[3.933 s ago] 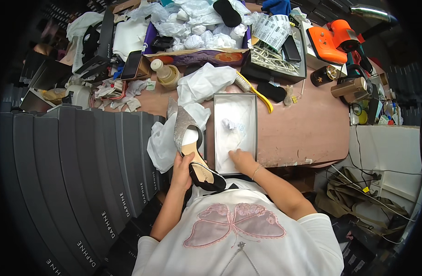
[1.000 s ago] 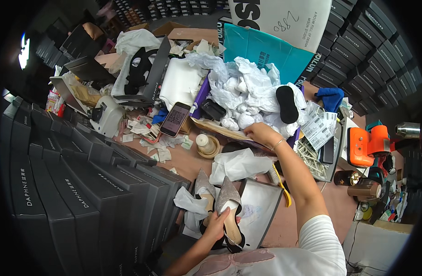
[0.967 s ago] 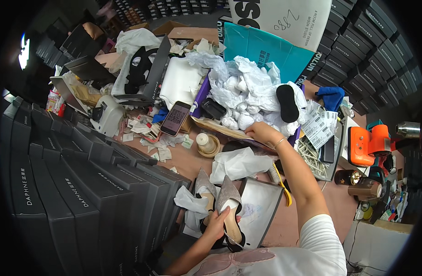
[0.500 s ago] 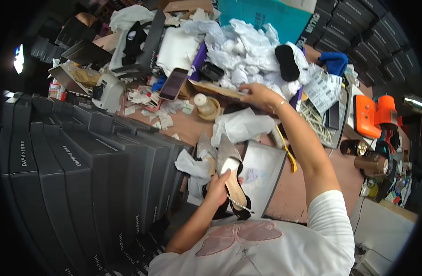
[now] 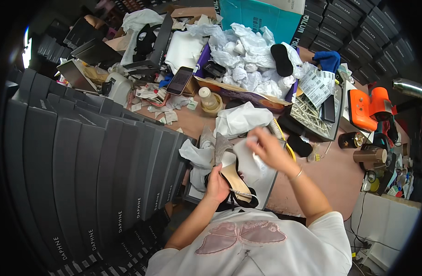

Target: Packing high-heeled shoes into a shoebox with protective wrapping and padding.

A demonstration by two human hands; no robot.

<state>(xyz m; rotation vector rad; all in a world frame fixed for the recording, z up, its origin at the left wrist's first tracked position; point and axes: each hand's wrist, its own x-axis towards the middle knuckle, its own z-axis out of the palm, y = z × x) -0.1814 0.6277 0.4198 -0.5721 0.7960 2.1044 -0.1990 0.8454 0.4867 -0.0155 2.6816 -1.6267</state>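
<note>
My left hand point(image 5: 215, 186) grips a pointed flat shoe point(image 5: 229, 174) by its side, with a glittery silver toe, beige insole, black heel part and sparkling strap. Just left of its toe another glittery shoe point(image 5: 206, 137) shows partly, with white tissue paper point(image 5: 196, 155) beside it. My right hand point(image 5: 271, 151) is over a white-lined, grey-edged shoe box point(image 5: 261, 186), fingers bent and blurred by motion. A smeared white wad point(image 5: 263, 164) shows under its palm, too blurred to name. Beyond lies a wrapped white tissue bundle point(image 5: 243, 118).
Dark shoe boxes point(image 5: 105, 161) are stacked along the left. Behind the work spot stands a purple-edged box point(image 5: 261, 98) full of crumpled paper. Around it are a phone point(image 5: 180, 81), a bottle point(image 5: 206, 97), a tray of white sticks point(image 5: 310, 117) and an orange tape dispenser point(image 5: 363, 110).
My right hand has drawn back from the paper box's front flap toward the shoe box. That flap now hangs lower. My left hand still holds the shoe.
</note>
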